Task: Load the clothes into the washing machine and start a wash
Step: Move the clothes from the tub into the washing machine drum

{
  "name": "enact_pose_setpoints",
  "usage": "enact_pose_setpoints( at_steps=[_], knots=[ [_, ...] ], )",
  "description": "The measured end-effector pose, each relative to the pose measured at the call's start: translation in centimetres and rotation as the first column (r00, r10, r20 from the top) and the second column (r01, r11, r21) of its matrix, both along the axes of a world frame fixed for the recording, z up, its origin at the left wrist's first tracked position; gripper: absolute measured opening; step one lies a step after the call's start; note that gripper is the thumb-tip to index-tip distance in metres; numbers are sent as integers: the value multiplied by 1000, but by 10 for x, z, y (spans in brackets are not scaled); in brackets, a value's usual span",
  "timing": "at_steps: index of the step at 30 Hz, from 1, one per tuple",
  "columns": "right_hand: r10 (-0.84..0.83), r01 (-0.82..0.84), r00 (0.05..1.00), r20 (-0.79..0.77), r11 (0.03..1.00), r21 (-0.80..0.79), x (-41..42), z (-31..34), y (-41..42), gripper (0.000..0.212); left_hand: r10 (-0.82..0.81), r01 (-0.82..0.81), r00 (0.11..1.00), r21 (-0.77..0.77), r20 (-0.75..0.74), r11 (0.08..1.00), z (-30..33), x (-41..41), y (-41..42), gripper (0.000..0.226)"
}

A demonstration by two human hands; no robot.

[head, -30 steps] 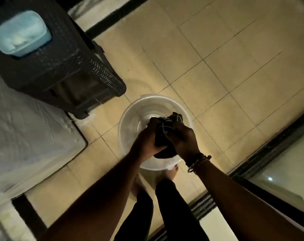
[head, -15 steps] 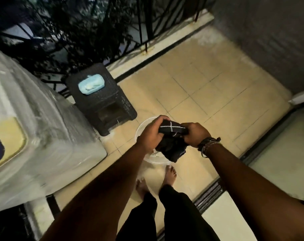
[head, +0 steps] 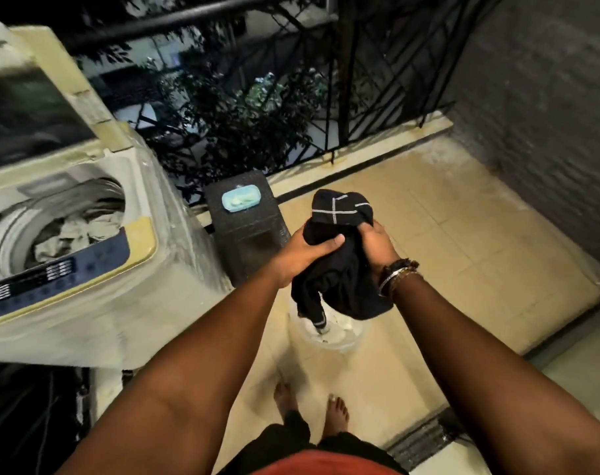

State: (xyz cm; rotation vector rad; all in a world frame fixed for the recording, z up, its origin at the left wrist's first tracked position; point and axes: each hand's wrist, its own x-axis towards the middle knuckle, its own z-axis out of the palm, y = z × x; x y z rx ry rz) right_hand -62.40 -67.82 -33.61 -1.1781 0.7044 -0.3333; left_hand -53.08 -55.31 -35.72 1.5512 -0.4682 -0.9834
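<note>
A bundled black garment [head: 339, 262] is gripped in both bare hands above a tiled balcony floor [head: 463, 234], as seen from a head-worn camera. The left hand [head: 303, 253] is clamped around the middle of the cloth, thumb across the front, while the right hand [head: 377, 245] is closed on the same bundle just beside it; beaded and metal bracelets [head: 396, 274] are worn on the right wrist. Thin pale stripes crossing at right angles are seen on the bunched top of the garment, and its loose lower end is left hanging over a clear plastic basin [head: 329, 332] on the floor, in which something pale can be made out. To the left, a top-loading washing machine [head: 96, 269] is shown with its lid [head: 35, 97] raised; light-coloured laundry [head: 76, 234] is already heaped inside the drum, and a blue control panel [head: 59, 270] runs along the near edge. The black garment is held well apart from the machine's opening. Between machine and hands, a dark woven stool [head: 247, 228] is placed against the railing, with a pale blue soap dish [head: 240, 198] resting on top. Dark foliage is visible beyond the black metal railing [head: 360, 80], and a grey brick wall [head: 548, 114] closes off the right side. Two bare feet [head: 312, 409] are planted on the tiles below the basin.
</note>
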Motion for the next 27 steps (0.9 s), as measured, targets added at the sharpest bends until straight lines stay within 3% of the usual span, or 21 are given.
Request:
enact_pose_setpoints(
  at_steps=[3, 6, 8, 11, 14, 16, 19, 23, 25, 27],
  knots=[
    [161, -166, 984, 75, 984, 71, 21, 24, 18, 24, 180, -186, 971, -26, -158, 982, 25, 3, 10, 25],
    [266, -256, 951, 160, 963, -82, 44, 37, 35, 34, 469, -486, 867, -77, -167, 871, 49, 15, 28, 31],
    [362, -329, 919, 153, 922, -204, 50, 38, 48, 46, 562, -600, 789, -115, -247, 792, 67, 31, 47, 31],
    [581, -547, 804, 126, 806, -226, 63, 24, 79, 67, 668, -731, 669, -120, -326, 672, 93, 69, 81, 49],
    [715, -696, 698, -36, 666, -269, 88, 12, 122, 71, 744, -814, 580, -251, -332, 523, 126, 98, 117, 56],
    [711, -692, 701, -62, 656, -300, 112, 8, 158, 53, 729, -830, 557, -262, -397, 492, 136, 114, 146, 77],
    [590, -584, 807, 25, 803, -116, 151, 16, 212, 29, 663, -815, 578, -305, -476, 492, 133, 147, 201, 97],
    [331, -346, 937, 108, 923, 170, 223, 23, 269, 34, 655, -813, 581, -379, -483, 441, 139, 184, 283, 62],
    [239, -268, 962, 133, 919, 290, 267, 24, 295, 34, 721, -851, 521, -340, -458, 400, 125, 208, 331, 47],
    [246, -269, 962, 116, 925, 269, 302, 24, 324, 31, 811, -903, 415, -298, -412, 311, 99, 225, 381, 41]
  ],
)
